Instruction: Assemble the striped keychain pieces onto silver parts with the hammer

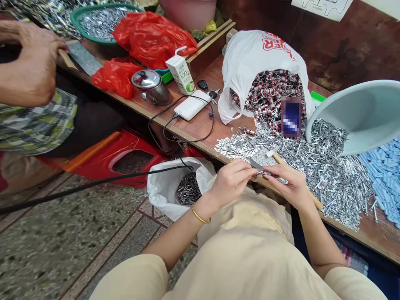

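My left hand (233, 179), with a ring and a gold bangle, is closed at the fingertips on a slim flat metal piece (255, 165). My right hand (289, 183) pinches the same small work from the other side, where a second shiny metal end (283, 181) sticks out below the fingers. Fingers partly hide how these parts join. Both hands meet just over the table's front edge. A wooden-handled tool (315, 201) with a pale metal tip passes behind my right hand. Beyond the hands spreads a heap of small silver metal parts (337, 187).
A white plastic bag (240, 54) spills red-and-silver pieces. A grey tub (371, 112) lies tipped beside blue pieces (383, 175). Left are a power bank (193, 105) with cable, a drink carton (181, 75) and a steel mug (153, 89). A white sack (162, 191) stands below; another person's arm (28, 62) is left.
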Action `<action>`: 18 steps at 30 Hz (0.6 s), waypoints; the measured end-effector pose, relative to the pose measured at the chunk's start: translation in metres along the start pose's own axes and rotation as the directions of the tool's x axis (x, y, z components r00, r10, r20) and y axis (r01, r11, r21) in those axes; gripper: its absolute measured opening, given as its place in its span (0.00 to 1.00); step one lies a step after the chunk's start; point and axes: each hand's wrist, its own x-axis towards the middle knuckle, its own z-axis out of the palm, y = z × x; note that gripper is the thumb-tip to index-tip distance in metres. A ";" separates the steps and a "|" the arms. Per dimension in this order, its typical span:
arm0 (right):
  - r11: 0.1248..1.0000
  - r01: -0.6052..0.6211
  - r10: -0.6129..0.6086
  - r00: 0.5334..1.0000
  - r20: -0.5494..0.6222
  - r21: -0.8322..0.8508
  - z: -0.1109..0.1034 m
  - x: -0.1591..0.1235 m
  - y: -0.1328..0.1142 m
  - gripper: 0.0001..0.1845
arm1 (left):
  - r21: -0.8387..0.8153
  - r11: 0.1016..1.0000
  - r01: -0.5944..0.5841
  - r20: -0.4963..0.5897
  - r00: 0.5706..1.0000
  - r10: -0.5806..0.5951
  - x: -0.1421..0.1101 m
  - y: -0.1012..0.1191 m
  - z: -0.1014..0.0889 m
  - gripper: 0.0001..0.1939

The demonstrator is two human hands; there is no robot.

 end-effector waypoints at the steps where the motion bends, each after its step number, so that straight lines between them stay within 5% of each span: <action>1: 1.000 0.004 -0.004 1.000 0.002 0.010 -0.001 -0.001 -0.001 0.15 | -0.002 1.000 -0.016 0.019 1.000 0.016 0.000 0.000 -0.002 0.13; 8: 1.000 0.015 -0.014 0.999 0.051 -0.012 0.002 -0.010 -0.005 0.06 | -0.142 0.987 -0.077 0.048 0.995 0.085 -0.001 0.002 -0.010 0.12; 13: 0.982 -0.150 0.159 0.985 -0.072 0.112 0.014 -0.018 -0.005 0.06 | -0.277 0.946 0.167 -0.037 0.982 -0.185 -0.007 0.007 0.009 0.09; 16: 0.895 -0.332 0.388 0.909 -0.154 0.298 0.035 -0.024 0.001 0.09 | -0.414 0.853 0.318 -0.041 0.929 -0.367 -0.012 0.005 0.030 0.06; 18: 0.801 -0.419 0.505 0.856 -0.107 0.427 0.044 -0.027 0.010 0.12 | -0.475 0.788 0.391 -0.002 0.895 -0.446 -0.015 0.002 0.041 0.07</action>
